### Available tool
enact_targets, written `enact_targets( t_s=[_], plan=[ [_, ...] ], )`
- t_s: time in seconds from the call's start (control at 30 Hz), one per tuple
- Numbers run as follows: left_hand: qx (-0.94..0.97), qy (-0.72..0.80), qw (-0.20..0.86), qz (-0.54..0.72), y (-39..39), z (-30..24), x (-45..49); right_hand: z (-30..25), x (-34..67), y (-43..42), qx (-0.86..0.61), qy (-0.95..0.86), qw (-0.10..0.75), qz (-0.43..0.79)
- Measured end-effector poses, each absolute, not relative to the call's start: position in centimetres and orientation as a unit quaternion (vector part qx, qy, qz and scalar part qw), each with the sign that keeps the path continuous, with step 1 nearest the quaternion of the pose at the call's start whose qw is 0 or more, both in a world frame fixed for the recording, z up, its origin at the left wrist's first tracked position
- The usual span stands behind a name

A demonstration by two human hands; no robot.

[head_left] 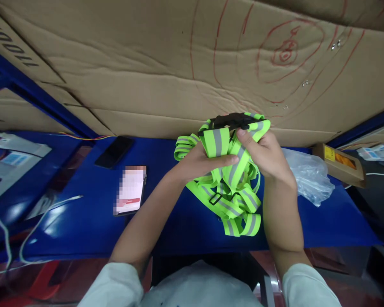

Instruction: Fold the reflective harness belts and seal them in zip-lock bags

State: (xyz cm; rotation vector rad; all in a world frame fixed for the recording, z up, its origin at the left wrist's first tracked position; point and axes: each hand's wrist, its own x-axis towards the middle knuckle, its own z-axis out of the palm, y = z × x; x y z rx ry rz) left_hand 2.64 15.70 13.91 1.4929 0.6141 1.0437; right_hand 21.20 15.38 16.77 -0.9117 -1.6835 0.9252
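Note:
Both hands hold a bundle of neon yellow-green reflective straps [233,170] with grey stripes, black buckles and black slider loops. My left hand [201,160] grips the bundle from the left, its thumb lying across the strap. On the other side, my right hand [264,149] is closed round the upper straps, thumb pressed near the black fittings [232,121]. Loose loops hang below the hands towards the blue table [198,230]. Most fingers of both hands are hidden behind the straps.
Cardboard [131,98] with red drawn lines walls off the back. To the left lie a dark phone [114,152], a lit phone [131,189] and a white cable [51,209]. A clear plastic bag [310,175] and a small cardboard box [342,166] are at the right.

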Motion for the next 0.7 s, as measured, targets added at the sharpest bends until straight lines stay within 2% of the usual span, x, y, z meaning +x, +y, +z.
enact_targets(
  t_s=[0.2, 0.3, 0.37, 0.5, 0.6, 0.7],
  plan=[
    [0.681, 0.33, 0.535, 0.376, 16.5, 12.8, 2.3, 17.1, 24.7, 15.6, -0.305, -0.696, 0.423, 0.494],
    [0.636, 0.329, 0.571, 0.401, 16.6, 12.2, 2.8, 17.2, 24.7, 15.4, -0.364, -0.688, 0.436, 0.452],
    [0.559, 0.309, 0.651, 0.41, 16.3, 12.0, 3.5, 17.1, 24.1, 15.2, -0.401, -0.665, 0.465, 0.425],
    [0.443, 0.194, 0.819, 0.31, 15.1, 11.7, 5.1, 16.5, 22.8, 15.5, -0.42, -0.626, 0.557, 0.348],
    [0.433, 0.151, 0.855, 0.242, 14.3, 11.4, 6.0, 16.1, 22.6, 15.9, -0.423, -0.627, 0.598, 0.263],
    [0.456, 0.136, 0.851, 0.221, 14.1, 11.9, 5.6, 15.9, 23.1, 16.2, -0.409, -0.642, 0.607, 0.228]
  ],
)
